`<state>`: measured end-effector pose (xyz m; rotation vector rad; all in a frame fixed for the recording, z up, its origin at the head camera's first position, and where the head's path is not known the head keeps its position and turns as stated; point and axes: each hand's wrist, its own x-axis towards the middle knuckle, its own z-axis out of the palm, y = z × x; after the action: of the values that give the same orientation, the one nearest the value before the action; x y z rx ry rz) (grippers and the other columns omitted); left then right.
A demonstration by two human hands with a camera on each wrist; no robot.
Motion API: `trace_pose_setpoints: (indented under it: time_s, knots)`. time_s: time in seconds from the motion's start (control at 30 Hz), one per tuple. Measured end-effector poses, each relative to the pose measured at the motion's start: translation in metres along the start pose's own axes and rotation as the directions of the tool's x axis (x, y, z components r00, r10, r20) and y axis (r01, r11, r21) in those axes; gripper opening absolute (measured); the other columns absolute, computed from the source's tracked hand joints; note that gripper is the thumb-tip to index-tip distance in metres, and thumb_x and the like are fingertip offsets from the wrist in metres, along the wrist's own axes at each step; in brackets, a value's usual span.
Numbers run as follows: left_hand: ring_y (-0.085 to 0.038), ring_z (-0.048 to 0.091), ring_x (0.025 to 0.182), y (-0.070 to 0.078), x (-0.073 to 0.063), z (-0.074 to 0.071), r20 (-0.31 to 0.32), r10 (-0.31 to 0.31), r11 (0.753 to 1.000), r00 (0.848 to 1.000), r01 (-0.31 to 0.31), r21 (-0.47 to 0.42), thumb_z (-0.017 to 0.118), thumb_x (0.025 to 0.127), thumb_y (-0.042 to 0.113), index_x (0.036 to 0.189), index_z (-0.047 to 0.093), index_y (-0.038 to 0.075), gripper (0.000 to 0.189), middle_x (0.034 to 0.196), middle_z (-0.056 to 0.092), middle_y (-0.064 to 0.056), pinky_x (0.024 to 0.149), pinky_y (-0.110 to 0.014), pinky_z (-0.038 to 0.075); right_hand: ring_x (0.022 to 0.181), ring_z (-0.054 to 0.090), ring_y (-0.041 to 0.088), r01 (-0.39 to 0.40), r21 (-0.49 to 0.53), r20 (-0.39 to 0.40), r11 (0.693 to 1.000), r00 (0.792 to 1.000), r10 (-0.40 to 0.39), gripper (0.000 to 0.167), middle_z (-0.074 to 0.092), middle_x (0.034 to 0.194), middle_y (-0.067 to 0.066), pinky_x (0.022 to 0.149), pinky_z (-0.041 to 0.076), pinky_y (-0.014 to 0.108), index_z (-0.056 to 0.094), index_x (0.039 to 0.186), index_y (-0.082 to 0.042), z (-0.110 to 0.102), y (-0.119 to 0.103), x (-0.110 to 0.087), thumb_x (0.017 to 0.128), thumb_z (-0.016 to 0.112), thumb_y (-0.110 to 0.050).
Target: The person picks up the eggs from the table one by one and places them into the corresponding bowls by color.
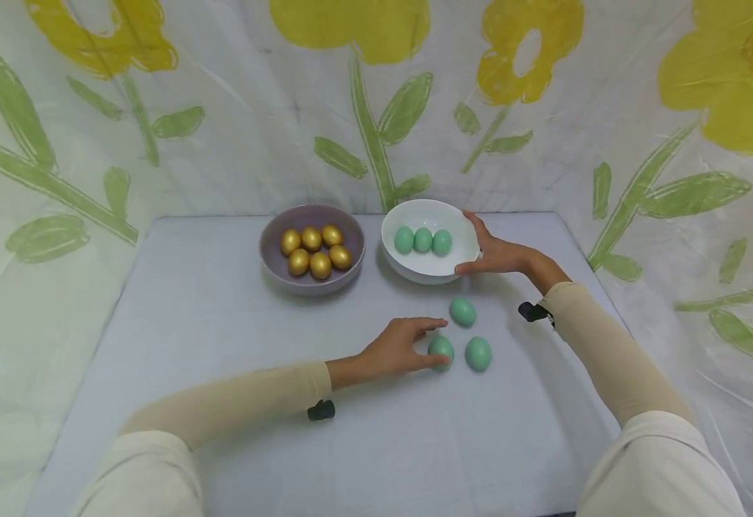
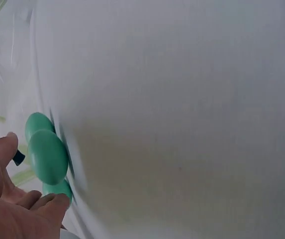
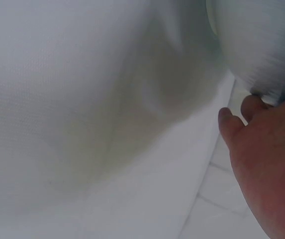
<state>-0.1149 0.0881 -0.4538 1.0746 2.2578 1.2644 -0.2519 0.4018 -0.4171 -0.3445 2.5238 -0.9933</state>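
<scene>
My left hand (image 1: 397, 348) reaches over the table to a green egg (image 1: 440, 350). Its thumb and fingers are spread on either side of that egg, and the left wrist view shows a gap between the thumb (image 2: 7, 148) and the egg (image 2: 47, 158). Two more green eggs lie close by, an upper egg (image 1: 463, 311) and a right-hand egg (image 1: 478, 354). My right hand (image 1: 499, 251) grips the right side of a white bowl (image 1: 431, 270), which holds three green eggs (image 1: 423, 240). In the right wrist view, fingers curl against the bowl's outside (image 3: 261, 45).
Left of the white bowl stands a purple-grey bowl (image 1: 312, 287) with several golden eggs (image 1: 320, 265). Both bowls are near the back edge of the white-covered table (image 1: 234, 337). A curtain (image 1: 234, 143) with painted yellow flowers hangs behind and at the sides.
</scene>
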Motion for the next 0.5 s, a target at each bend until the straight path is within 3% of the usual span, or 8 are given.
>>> trace_pose_setpoints:
  time_s: [0.13,0.27,0.5]
  knots:
    - [-0.018,0.057,0.139,-0.0010,0.0002,0.0055,0.039,-0.011,0.999,0.999,0.010,0.030,0.088,0.090,0.029,0.149,0.061,0.005,0.068,0.149,0.063,-0.004,0.113,-0.027,0.046,0.161,0.005,0.041,0.001,-0.020,-0.003,1.000,1.000,-0.001,0.132,-0.010,0.175,0.016,0.125,0.017,0.066,-0.023,0.165,-0.032,-0.0001,-0.0002,-0.0002,0.090,0.084,-0.046]
    - [-0.013,0.056,0.139,-0.0026,0.0029,0.0092,0.063,0.017,0.999,0.998,-0.020,0.034,0.089,0.090,0.028,0.147,0.062,0.005,0.068,0.148,0.064,-0.004,0.114,-0.024,0.043,0.161,0.005,0.041,0.003,-0.028,-0.010,1.000,1.000,-0.003,0.132,-0.011,0.175,0.015,0.125,0.017,0.065,-0.023,0.165,-0.033,-0.0005,-0.0007,-0.0009,0.089,0.084,-0.049]
    - [-0.014,0.058,0.137,-0.0058,0.0059,0.0100,0.084,0.024,1.000,0.996,-0.023,-0.012,0.089,0.089,0.018,0.144,0.064,0.003,0.062,0.145,0.066,-0.006,0.110,-0.019,0.045,0.161,0.002,0.041,0.005,-0.016,-0.001,1.000,1.000,-0.005,0.131,-0.014,0.175,0.015,0.125,0.016,0.066,-0.024,0.165,-0.032,0.0003,-0.0007,-0.0022,0.091,0.083,-0.046]
